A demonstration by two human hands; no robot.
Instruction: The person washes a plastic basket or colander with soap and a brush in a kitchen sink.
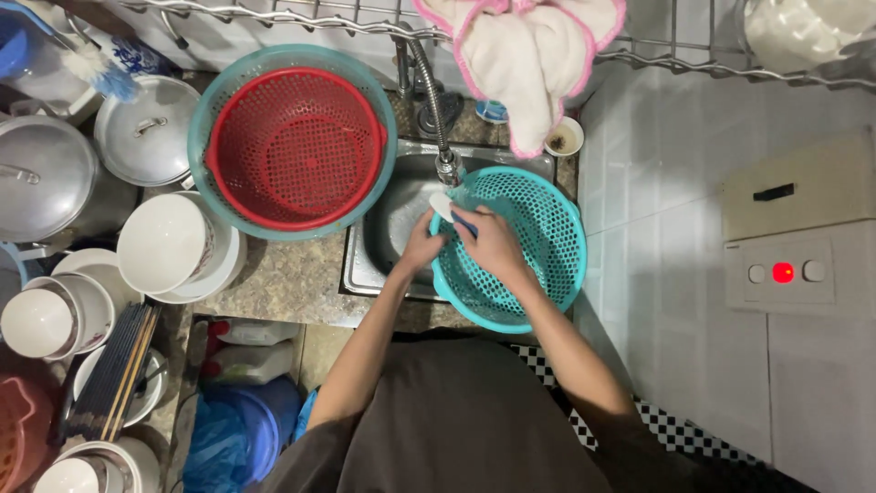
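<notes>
A red perforated basket (294,146) nests inside a teal basin (205,137) on the speckled bench (287,283), left of the sink. Further left stand two metal pot lids (146,132), stacked white bowls (169,242) and a bundle of chopsticks (119,370). A white cloth with pink edging (525,55) hangs from the wire rack (274,16) above. On the tiled wall, a switch panel shows a red light (783,272).

Both hands (461,245) over sink (388,228), under faucet (445,164); perforated basket (538,251) right in sink; 2 nested colanders (292,141) on counter (283,283) left.
</notes>
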